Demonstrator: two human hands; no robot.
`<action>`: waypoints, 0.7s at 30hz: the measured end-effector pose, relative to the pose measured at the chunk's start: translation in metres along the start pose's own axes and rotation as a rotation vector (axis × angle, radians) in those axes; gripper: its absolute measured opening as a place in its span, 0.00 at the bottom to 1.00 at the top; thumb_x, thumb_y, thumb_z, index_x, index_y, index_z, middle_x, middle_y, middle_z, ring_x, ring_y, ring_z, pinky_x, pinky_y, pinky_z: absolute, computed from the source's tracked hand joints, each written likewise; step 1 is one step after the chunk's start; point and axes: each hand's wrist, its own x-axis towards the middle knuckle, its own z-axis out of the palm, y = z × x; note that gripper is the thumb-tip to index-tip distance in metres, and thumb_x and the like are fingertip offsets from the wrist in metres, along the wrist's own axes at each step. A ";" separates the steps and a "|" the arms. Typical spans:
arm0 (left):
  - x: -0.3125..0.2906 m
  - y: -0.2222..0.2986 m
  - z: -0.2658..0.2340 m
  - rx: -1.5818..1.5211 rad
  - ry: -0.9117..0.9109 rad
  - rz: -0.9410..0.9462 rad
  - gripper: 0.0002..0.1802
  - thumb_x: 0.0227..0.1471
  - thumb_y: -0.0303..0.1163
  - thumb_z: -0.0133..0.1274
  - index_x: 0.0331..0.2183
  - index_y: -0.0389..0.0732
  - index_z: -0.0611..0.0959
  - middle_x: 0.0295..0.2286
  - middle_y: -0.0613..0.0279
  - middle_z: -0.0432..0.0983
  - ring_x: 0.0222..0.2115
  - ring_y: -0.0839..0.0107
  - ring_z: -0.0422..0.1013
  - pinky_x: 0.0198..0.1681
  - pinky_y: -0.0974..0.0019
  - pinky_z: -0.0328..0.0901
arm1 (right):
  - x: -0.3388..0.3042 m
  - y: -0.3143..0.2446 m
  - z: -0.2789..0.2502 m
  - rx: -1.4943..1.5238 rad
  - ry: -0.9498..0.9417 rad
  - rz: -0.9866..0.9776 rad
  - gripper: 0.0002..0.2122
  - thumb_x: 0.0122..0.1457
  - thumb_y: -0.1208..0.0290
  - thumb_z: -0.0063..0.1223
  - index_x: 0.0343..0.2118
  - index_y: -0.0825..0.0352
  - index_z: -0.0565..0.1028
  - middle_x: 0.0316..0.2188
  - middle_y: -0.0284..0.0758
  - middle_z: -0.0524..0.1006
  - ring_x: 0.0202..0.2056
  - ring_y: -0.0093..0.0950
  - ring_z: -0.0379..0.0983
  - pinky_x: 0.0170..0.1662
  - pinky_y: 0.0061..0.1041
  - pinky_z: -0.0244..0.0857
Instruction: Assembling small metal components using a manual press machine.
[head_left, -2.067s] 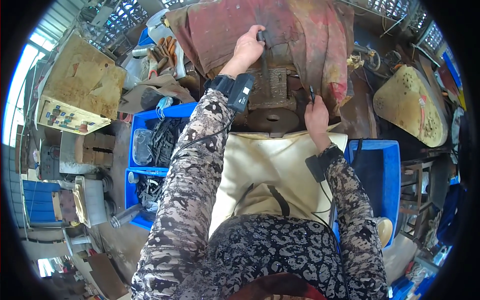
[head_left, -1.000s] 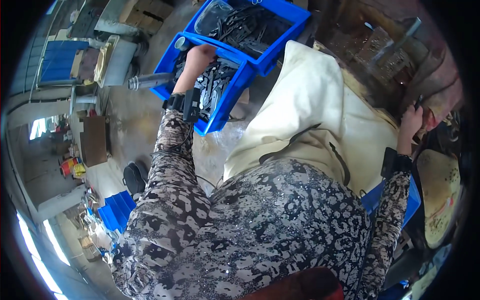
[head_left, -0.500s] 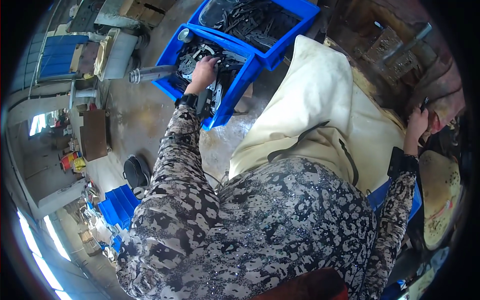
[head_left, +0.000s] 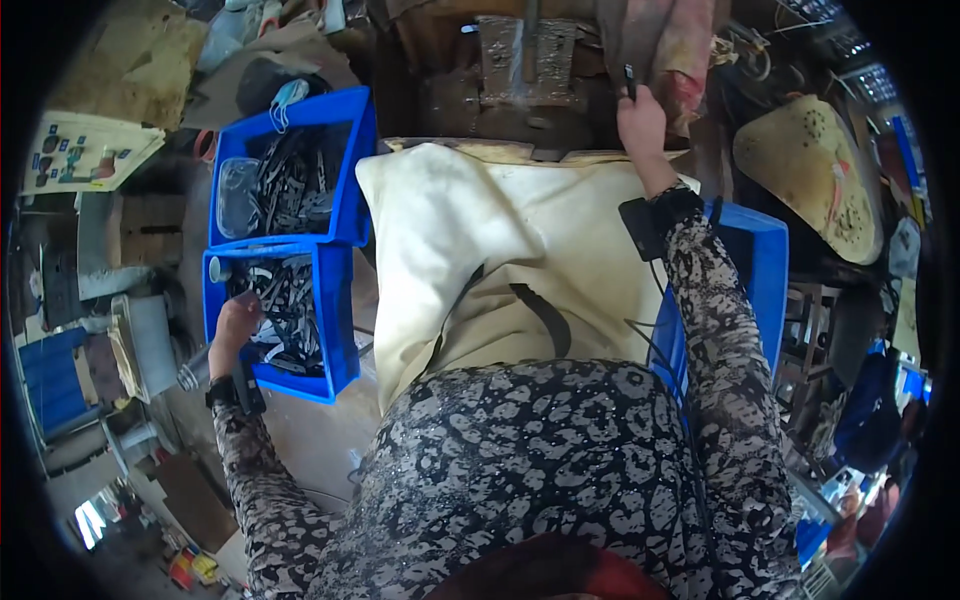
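On your left side in the head view, the nearer blue bin (head_left: 341, 325) holds a loose heap of dark flat strips (head_left: 292, 300), and your left hand (head_left: 238, 320) is at its left part, the fingers reaching over the edge of the heap. These fingers are curled, but I cannot tell if they pinch a strip or only touch. The strips lie crosswise on each other, so their long axes share no one direction. Your right hand (head_left: 643, 122) is well apart, forward and to the right, beside the reddish cloth (head_left: 687, 55); it pinches one thin dark piece (head_left: 629, 82), whose long axis points mostly away from your body. Between both hands spreads the pale apron (head_left: 540, 210) over your lap. For the heap, the left hand is nearer; for the rough brown block (head_left: 555, 62) ahead of your lap, the right.
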 end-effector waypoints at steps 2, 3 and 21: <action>0.000 0.002 -0.021 -0.053 0.162 -0.075 0.04 0.48 0.27 0.51 0.25 0.38 0.74 0.24 0.52 0.77 0.24 0.56 0.75 0.26 0.62 0.69 | 0.003 0.004 -0.001 0.088 -0.012 0.024 0.09 0.56 0.68 0.46 0.34 0.68 0.71 0.23 0.49 0.75 0.27 0.48 0.74 0.32 0.45 0.67; -0.001 0.007 -0.028 -0.053 0.166 -0.074 0.04 0.48 0.27 0.51 0.25 0.38 0.74 0.24 0.52 0.77 0.24 0.56 0.75 0.26 0.62 0.69 | -0.001 -0.011 -0.007 0.283 -0.156 0.165 0.08 0.58 0.68 0.47 0.37 0.65 0.72 0.21 0.38 0.72 0.22 0.32 0.70 0.25 0.32 0.65; 0.139 0.280 -0.084 -1.696 -0.306 0.249 0.20 0.49 0.16 0.42 0.46 0.36 0.68 0.37 0.48 0.78 0.33 0.66 0.78 0.33 0.71 0.73 | -0.004 -0.012 -0.034 0.890 -0.578 0.354 0.11 0.61 0.73 0.46 0.47 0.64 0.68 0.29 0.31 0.73 0.22 0.19 0.69 0.24 0.21 0.69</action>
